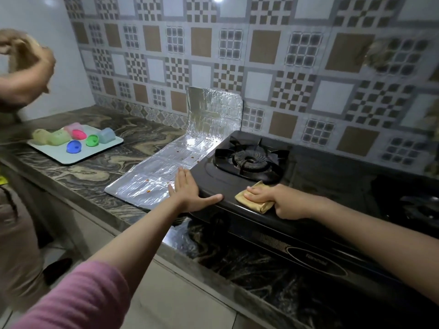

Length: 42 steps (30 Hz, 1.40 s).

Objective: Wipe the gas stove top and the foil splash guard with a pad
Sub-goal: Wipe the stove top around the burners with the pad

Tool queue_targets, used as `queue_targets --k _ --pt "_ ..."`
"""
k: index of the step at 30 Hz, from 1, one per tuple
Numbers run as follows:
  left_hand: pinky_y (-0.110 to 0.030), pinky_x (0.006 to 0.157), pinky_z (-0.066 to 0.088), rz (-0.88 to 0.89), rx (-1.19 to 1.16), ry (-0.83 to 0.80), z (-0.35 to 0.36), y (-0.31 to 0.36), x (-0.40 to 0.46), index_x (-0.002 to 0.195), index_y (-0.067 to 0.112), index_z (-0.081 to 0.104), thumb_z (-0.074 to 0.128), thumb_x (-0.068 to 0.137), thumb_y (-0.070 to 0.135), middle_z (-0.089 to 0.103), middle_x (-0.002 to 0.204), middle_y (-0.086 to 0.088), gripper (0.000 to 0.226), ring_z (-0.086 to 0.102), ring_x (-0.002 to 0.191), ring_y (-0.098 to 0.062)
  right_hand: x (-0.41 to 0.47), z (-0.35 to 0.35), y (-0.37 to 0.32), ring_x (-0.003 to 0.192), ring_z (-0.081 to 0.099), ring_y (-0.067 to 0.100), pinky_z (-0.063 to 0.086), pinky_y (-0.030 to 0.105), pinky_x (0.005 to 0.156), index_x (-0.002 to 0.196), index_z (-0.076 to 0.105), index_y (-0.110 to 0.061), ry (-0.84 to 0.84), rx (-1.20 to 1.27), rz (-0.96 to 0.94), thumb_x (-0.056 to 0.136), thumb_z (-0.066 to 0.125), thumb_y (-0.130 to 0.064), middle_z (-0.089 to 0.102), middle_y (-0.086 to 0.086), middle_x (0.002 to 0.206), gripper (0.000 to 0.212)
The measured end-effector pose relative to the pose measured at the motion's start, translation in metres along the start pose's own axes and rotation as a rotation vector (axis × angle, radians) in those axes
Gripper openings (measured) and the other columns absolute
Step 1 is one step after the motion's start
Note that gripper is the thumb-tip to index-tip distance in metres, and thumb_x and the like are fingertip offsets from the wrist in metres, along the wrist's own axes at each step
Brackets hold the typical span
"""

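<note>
A black gas stove (308, 186) stands on the marble counter, its left burner (249, 159) under a black grate. My right hand (282, 201) presses a folded tan pad (253, 198) onto the stove top just in front of that burner, fingers curled over the pad. My left hand (190, 192) lies flat with straight fingers at the stove's front left corner, the thumb along the stove's edge. The foil splash guard (171, 167) lies flat on the counter left of the stove, its far panel (213, 112) upright against the tiled wall. Small brown specks dot the foil.
A pale tray (78, 155) with several coloured plastic cups sits on the marble counter (95, 172) at the left. Another person stands at the far left, arm (26, 74) raised. A second burner (425, 207) lies in shadow at the right. The patterned tile wall rises behind.
</note>
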<state>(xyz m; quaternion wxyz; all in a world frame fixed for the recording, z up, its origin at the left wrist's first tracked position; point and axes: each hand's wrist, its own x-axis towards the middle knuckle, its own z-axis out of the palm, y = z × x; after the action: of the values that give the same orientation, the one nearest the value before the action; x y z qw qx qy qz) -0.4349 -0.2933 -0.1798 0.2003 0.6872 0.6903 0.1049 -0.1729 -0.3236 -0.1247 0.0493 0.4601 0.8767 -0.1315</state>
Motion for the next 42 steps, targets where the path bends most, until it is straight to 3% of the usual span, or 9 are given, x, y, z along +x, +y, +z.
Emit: queue_targets --k 11,14,16,20,23,27,30,34,42 --pt "-0.056 0.114 -0.012 0.165 0.179 0.06 0.007 0.046 -0.006 0.151 0.0 -0.005 0.036 0.086 0.072 -0.02 0.157 -0.021 0.106 -0.02 0.146 -0.03 -0.071 -0.002 0.033 0.141 0.028 0.003 0.017 0.032 0.12 0.131 0.052 -0.04 -0.051 0.189 0.21 0.065 0.037 0.016 0.038 -0.021 0.147 0.088" --pt "-0.052 0.115 -0.01 0.147 0.18 0.099 0.016 0.059 -0.003 0.151 -0.004 -0.002 0.027 0.08 0.083 -0.011 0.158 -0.024 0.116 -0.014 0.147 -0.033 -0.067 -0.021 0.039 0.113 0.06 0.019 0.049 0.037 0.093 0.105 0.067 -0.051 -0.047 0.287 0.297 0.063 0.035 0.006 0.066 -0.013 0.12 0.078" --pt "-0.052 0.116 -0.007 0.124 0.198 0.127 0.022 0.065 -0.001 0.15 -0.006 0.002 0.025 0.077 0.086 -0.005 0.157 -0.027 0.12 -0.009 0.147 -0.036 -0.061 -0.039 0.041 0.082 0.066 0.022 0.048 0.036 0.066 0.095 0.073 -0.044 0.018 0.383 0.322 0.065 0.035 0.007 0.075 0.001 0.09 0.07" --pt "-0.057 0.115 0.0 0.1 0.253 0.227 0.036 0.069 0.007 0.149 -0.007 0.011 0.023 0.075 0.086 0.005 0.157 -0.029 0.119 -0.001 0.147 -0.039 -0.035 -0.079 0.063 0.059 0.063 0.021 0.049 0.029 0.049 0.086 0.072 -0.027 0.328 0.437 0.491 0.072 0.038 0.013 0.07 0.0 0.064 0.055" --pt "-0.056 0.115 0.003 0.102 0.266 0.26 0.039 0.068 0.008 0.149 -0.005 0.014 0.018 0.073 0.088 0.008 0.157 -0.027 0.121 0.001 0.147 -0.038 -0.001 -0.09 0.1 0.078 0.064 0.035 0.056 0.04 0.066 0.097 0.067 -0.007 0.559 0.372 0.708 0.076 0.047 0.004 0.066 0.018 0.084 0.031" --pt "-0.056 0.115 0.005 0.089 0.28 0.254 0.038 0.071 0.011 0.15 -0.003 0.015 0.0 0.058 0.088 0.008 0.157 -0.026 0.13 0.003 0.147 -0.037 0.04 -0.084 0.139 0.095 0.059 0.033 0.05 0.035 0.084 0.117 0.061 -0.002 0.612 0.249 0.821 0.082 0.052 -0.006 0.063 0.019 0.112 0.037" --pt "-0.056 0.115 0.005 0.086 0.282 0.248 0.038 0.071 0.011 0.15 -0.002 0.014 -0.001 0.056 0.087 0.007 0.158 -0.026 0.13 0.002 0.147 -0.037 0.066 -0.065 0.159 0.119 0.052 0.036 0.044 0.035 0.098 0.136 0.048 -0.007 0.397 0.217 0.788 0.086 0.048 -0.009 0.05 0.019 0.137 0.05" --pt "-0.055 0.115 0.005 0.071 0.304 0.253 0.038 0.071 0.012 0.15 -0.001 0.013 -0.002 0.056 0.087 0.006 0.158 -0.024 0.13 0.001 0.147 -0.036 0.082 -0.046 0.175 0.147 0.001 0.037 0.001 0.059 0.116 0.151 0.014 -0.033 0.078 0.165 0.729 0.096 0.031 -0.023 -0.002 -0.001 0.161 0.058" --pt "-0.054 0.115 0.006 0.074 0.305 0.245 0.04 0.07 0.013 0.15 -0.001 0.014 -0.001 0.057 0.087 0.008 0.158 -0.024 0.129 0.003 0.147 -0.036 0.051 -0.03 0.153 0.149 -0.003 0.025 -0.001 0.052 0.117 0.152 0.007 -0.023 0.094 0.126 0.62 0.102 0.026 -0.026 -0.001 0.001 0.161 0.054"
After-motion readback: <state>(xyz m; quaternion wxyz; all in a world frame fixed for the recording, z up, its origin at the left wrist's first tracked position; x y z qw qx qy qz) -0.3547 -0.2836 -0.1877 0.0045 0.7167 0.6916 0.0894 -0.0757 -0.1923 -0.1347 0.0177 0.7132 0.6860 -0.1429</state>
